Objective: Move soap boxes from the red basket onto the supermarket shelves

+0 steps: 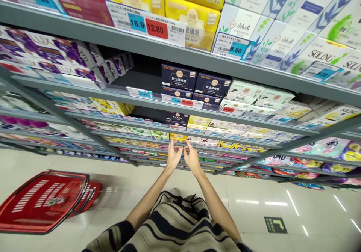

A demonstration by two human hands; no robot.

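Both arms reach forward toward the lower shelves. My left hand (174,154) and my right hand (191,156) are side by side, nearly touching, with index fingers stretched toward a shelf edge. Neither hand visibly holds anything; the fingers are apart. Just beyond the fingertips lies a yellow box (178,136) on a lower shelf. Higher up, dark blue soap boxes (179,77) are stacked beside pale green boxes (245,91). Whether the fingertips touch the yellow box or the shelf edge is too small to tell.
A red shopping basket (42,199) with a black rim stands on the tiled floor at the left. Purple and white LUX boxes (47,49) fill the shelf at upper left. The upper shelf edge (203,56) juts out above the hands. An exit sign (275,225) marks the floor.
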